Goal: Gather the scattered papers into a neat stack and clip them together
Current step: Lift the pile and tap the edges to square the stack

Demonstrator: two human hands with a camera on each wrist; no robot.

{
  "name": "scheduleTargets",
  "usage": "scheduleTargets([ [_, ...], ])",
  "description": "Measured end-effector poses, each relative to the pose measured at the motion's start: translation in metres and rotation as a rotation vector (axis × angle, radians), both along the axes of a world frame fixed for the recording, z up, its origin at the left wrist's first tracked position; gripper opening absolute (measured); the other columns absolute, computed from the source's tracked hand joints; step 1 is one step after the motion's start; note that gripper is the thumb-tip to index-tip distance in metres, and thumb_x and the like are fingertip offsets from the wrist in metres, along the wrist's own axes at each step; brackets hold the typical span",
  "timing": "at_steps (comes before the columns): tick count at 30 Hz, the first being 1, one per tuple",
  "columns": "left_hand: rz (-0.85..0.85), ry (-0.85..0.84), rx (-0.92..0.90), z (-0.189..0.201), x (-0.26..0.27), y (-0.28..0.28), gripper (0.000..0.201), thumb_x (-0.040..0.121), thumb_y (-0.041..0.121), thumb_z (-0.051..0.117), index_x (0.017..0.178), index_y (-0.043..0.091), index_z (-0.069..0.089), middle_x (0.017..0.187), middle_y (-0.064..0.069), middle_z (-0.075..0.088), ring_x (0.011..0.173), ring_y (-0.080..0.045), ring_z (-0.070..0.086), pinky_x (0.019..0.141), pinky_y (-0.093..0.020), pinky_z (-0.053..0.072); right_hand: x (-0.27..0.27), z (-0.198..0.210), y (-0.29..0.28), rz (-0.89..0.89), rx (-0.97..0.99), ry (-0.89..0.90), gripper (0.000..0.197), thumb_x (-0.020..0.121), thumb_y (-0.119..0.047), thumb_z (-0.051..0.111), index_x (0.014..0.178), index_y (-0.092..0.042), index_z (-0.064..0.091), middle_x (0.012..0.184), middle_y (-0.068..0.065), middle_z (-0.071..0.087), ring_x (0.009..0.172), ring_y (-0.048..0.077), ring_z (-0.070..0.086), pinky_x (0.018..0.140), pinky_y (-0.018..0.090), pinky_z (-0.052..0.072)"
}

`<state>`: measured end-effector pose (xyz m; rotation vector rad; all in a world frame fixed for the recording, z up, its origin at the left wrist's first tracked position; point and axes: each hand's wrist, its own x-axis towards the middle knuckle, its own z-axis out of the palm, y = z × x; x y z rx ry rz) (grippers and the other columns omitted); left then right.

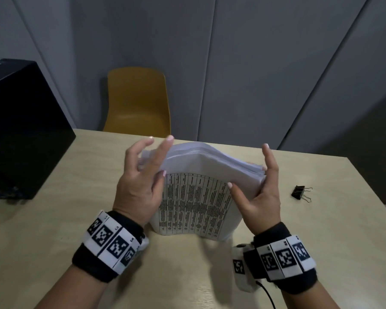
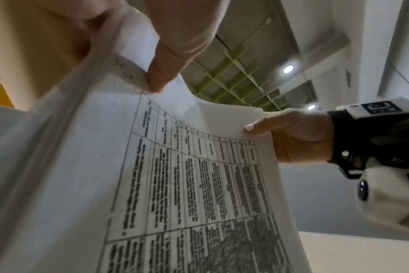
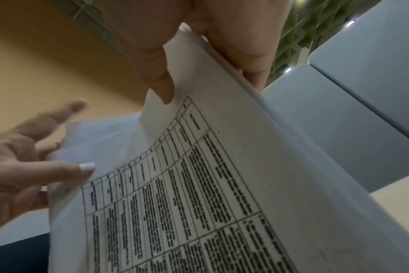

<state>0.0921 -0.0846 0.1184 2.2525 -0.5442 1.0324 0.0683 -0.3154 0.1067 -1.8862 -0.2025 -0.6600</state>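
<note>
Standing on its lower edge on the counter [image 1: 65,208], the stack of papers [image 1: 196,204] rises between our two hands, its upper part bowed away from us. The front sheet carries a printed table whose text is too blurred to read.

Our left hand [image 1: 138,186] grips the stack's left edge: the thumb lies on the front sheet, while the other fingers [image 1: 165,150] spread loosely behind the top corner. From the left wrist view we see that thumb [image 2: 166,73] pressing the sheet near its top, with the loose edges of the sheets fanned just beside it.

Our right hand [image 1: 261,192] grips the right edge. Its thumb lies on the front sheet near the upper right corner, the remaining fingers reach behind the stack, and the index finger [image 1: 268,157] stands straight up past the top edge. In the right wrist view the thumb [image 3: 161,86] sits on the front sheet and another finger backs the stack from behind, so the papers are pinched between them.

A black binder clip [image 1: 299,192] lies on the counter well to the right of our right fingers, apart from the stack, its wire handles pointing right.

Past our fingertips stands a yellow chair [image 1: 138,101], pushed near the counter's far edge. A black box [image 1: 20,130] sits on the counter to the left of our left fingers.
</note>
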Motion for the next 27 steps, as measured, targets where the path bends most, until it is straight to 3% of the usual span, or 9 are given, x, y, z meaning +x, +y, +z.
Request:
scheduleTargets([
  [3,0.013,0.065,-0.184,-0.002,-0.001,0.004,0.047,0.077,0.01,0.063,0.123,0.015,0.056,0.117,-0.005,0.046,0.103,0.003,0.04,0.091,0.0,0.033,0.0,0.0,0.0,-0.008,-0.015,0.0,0.087,0.072,0.009,0.07,0.142,-0.006,0.021,0.116,-0.059,0.029,0.099,-0.03,0.041,0.082,-0.006,0.032],
  [7,0.035,0.041,-0.242,-0.003,-0.005,0.001,0.051,0.075,0.022,0.062,0.123,0.013,0.048,0.118,-0.005,0.044,0.115,0.01,0.035,0.097,-0.004,0.031,-0.002,0.0,0.003,0.025,0.0,0.001,0.087,0.072,0.011,0.069,0.141,-0.002,0.019,0.113,-0.063,0.026,0.099,-0.034,0.037,0.081,-0.008,0.03],
  [11,0.028,0.075,-0.285,-0.007,0.001,0.003,0.045,0.076,0.021,0.063,0.12,0.016,0.054,0.114,-0.01,0.053,0.107,-0.007,0.047,0.094,-0.013,0.041,-0.002,0.001,0.005,0.059,0.014,-0.007,0.087,0.072,0.012,0.068,0.142,0.003,0.018,0.118,-0.057,0.029,0.099,-0.035,0.035,0.081,-0.009,0.028],
  [14,-0.033,0.276,-0.611,-0.01,0.0,0.007,0.065,0.073,0.013,0.073,0.128,0.03,0.042,0.109,0.001,0.057,0.102,-0.011,0.057,0.086,-0.028,0.052,-0.001,-0.002,0.002,0.038,0.061,-0.003,0.091,0.07,0.013,0.069,0.143,-0.001,0.016,0.107,-0.033,0.041,0.092,-0.03,0.044,0.077,-0.007,0.033],
  [18,-0.123,0.502,-0.762,-0.013,-0.002,0.006,0.097,0.065,-0.005,0.076,0.141,0.026,0.025,0.113,0.015,0.05,0.099,0.007,0.055,0.077,-0.006,0.047,0.003,-0.013,-0.006,0.045,0.129,0.039,0.098,0.069,0.005,0.074,0.145,-0.013,0.015,0.1,-0.046,0.045,0.089,-0.018,0.051,0.078,0.001,0.041],
  [21,-0.122,0.66,-0.789,-0.021,0.004,0.011,0.06,0.07,0.001,0.074,0.119,0.026,0.05,0.104,0.02,0.058,0.095,0.005,0.056,0.078,-0.012,0.051,0.006,-0.013,-0.006,0.083,0.193,0.127,0.079,0.068,-0.006,0.076,0.134,-0.023,0.037,0.113,-0.028,0.053,0.096,-0.011,0.055,0.082,0.009,0.046],
  [23,-0.092,0.681,-0.75,-0.022,0.005,0.008,0.026,0.079,0.004,0.068,0.094,0.024,0.06,0.079,0.021,0.067,0.078,0.009,0.061,0.066,-0.008,0.05,0.008,-0.016,-0.004,0.101,0.188,0.144,0.042,0.071,-0.005,0.072,0.104,-0.027,0.059,0.094,-0.023,0.068,0.086,-0.008,0.061,0.073,0.013,0.049],
  [25,-0.078,0.631,-0.733,-0.019,0.003,-0.001,0.014,0.084,0.006,0.064,0.09,0.018,0.061,0.075,0.018,0.065,0.067,0.014,0.061,0.056,-0.002,0.044,0.008,-0.018,0.0,0.095,0.197,0.131,0.04,0.077,0.003,0.067,0.087,-0.036,0.065,0.083,-0.026,0.069,0.079,-0.006,0.064,0.068,0.012,0.05],
  [27,-0.088,0.561,-0.752,-0.01,-0.001,-0.008,0.014,0.085,0.005,0.062,0.092,0.017,0.059,0.08,0.013,0.061,0.066,0.017,0.06,0.053,-0.001,0.043,0.008,-0.013,0.003,0.082,0.227,0.081,0.044,0.078,-0.001,0.063,0.086,-0.043,0.067,0.084,-0.027,0.069,0.08,-0.005,0.064,0.069,0.012,0.05],
])
